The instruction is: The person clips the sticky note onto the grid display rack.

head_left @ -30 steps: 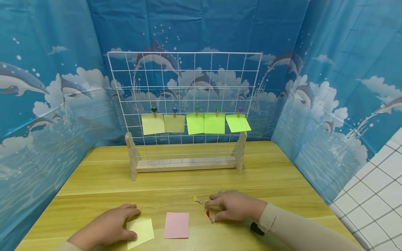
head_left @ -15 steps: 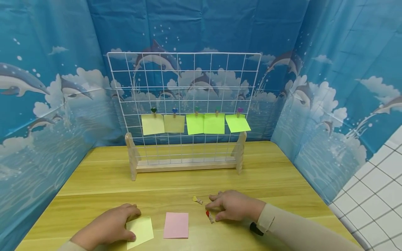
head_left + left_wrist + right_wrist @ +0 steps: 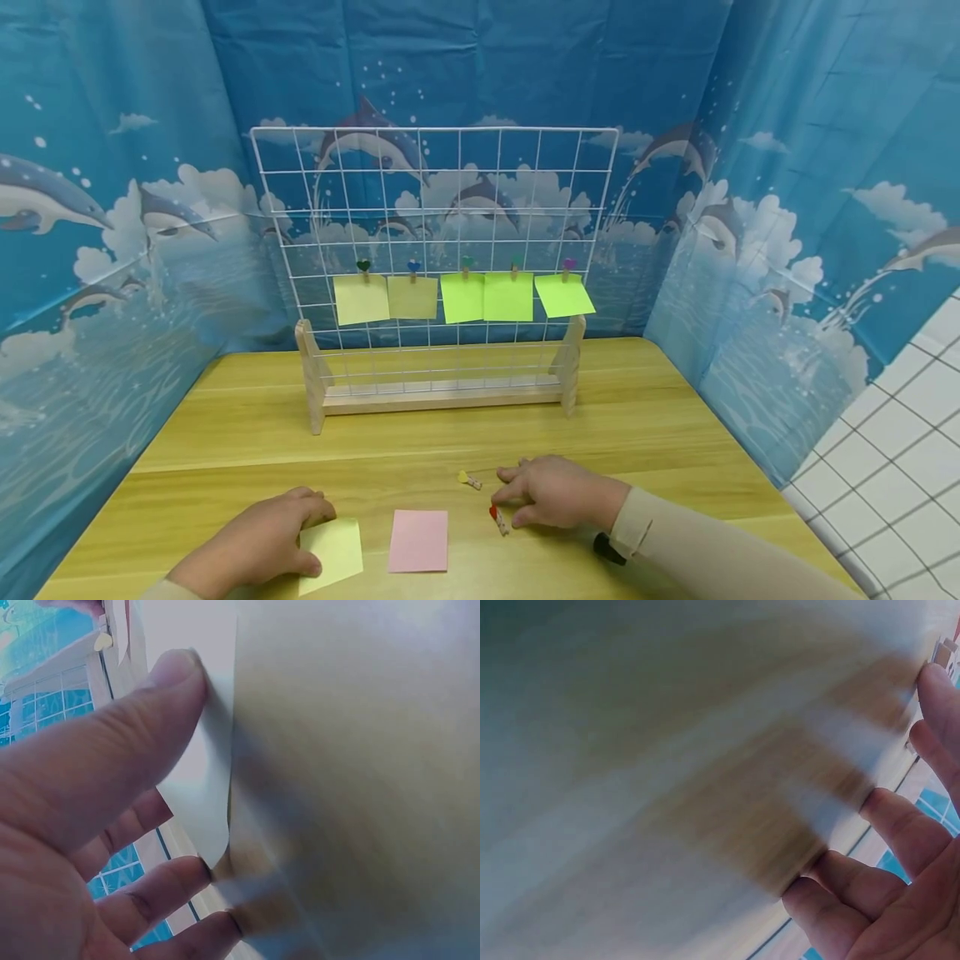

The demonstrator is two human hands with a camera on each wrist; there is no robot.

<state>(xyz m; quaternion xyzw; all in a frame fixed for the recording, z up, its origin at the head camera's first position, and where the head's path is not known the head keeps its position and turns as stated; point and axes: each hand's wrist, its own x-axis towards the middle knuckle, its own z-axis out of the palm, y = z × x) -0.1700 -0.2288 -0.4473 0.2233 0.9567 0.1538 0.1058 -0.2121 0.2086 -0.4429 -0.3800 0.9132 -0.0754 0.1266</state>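
In the head view my left hand (image 3: pixel 258 537) rests at a pale yellow sticky note (image 3: pixel 335 552) on the table. Its thumb (image 3: pixel 169 682) lies on the paper, and the other fingertips meet the note's edge and the tabletop. My right hand (image 3: pixel 558 492) rests with its fingertips on the table. Beside its thumb and index finger lies a small clothespin with a red heart (image 3: pixel 499 520), whose end shows next to the thumb (image 3: pixel 937 682) in the right wrist view. A yellow-heart clothespin (image 3: pixel 470 480) lies just beyond. Between the hands sits a pink sticky note (image 3: pixel 418 541).
A white wire grid (image 3: pixel 450 171) stands in a wooden base (image 3: pixel 442 402) at the back of the table. Several yellow and green notes (image 3: pixel 508 297) hang from it by heart clothespins. Dolphin-printed curtains (image 3: pixel 465 67) enclose the table. A black object (image 3: pixel 609 549) shows under the right sleeve.
My right index finger has drawn back from beside the yellow-heart clothespin toward the red-heart one. My left hand stays on the yellow note. The head view has shifted slightly.
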